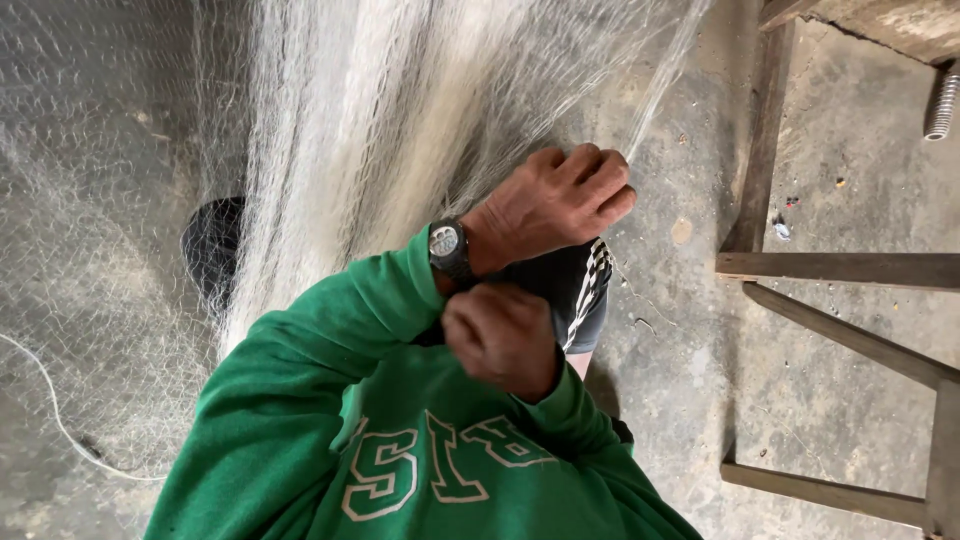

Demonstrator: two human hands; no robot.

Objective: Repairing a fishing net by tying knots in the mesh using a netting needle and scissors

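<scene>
From the head camera, looking straight down, the left hand (555, 205) is raised in front of the chest with its back to the lens, fingers (600, 185) curled together into a fist around strands of the fishing net (380, 110). The net is pale, fine mesh that hangs in a thick gathered bundle from the top of the picture and spreads thinly over the concrete floor (680, 330) on the left side. A dark wristwatch (447, 245) sits on the left wrist, just above the cuff of the green sweatshirt (330, 400).

The right hand (502, 338) is lower and nearer the body, just beneath the left wrist and seemingly touching it. Its fingers are folded in, but whether they pinch any mesh or thread cannot be told, since the knuckles hide the palm side.

Below the hands shows a knee in dark shorts (575, 285) with a white stripe. A thin white cord (45, 395) curves over the floor at the left. At the right stands a wooden frame (840, 268) of rough beams, and a metal spring (940, 105) lies near the top corner.
</scene>
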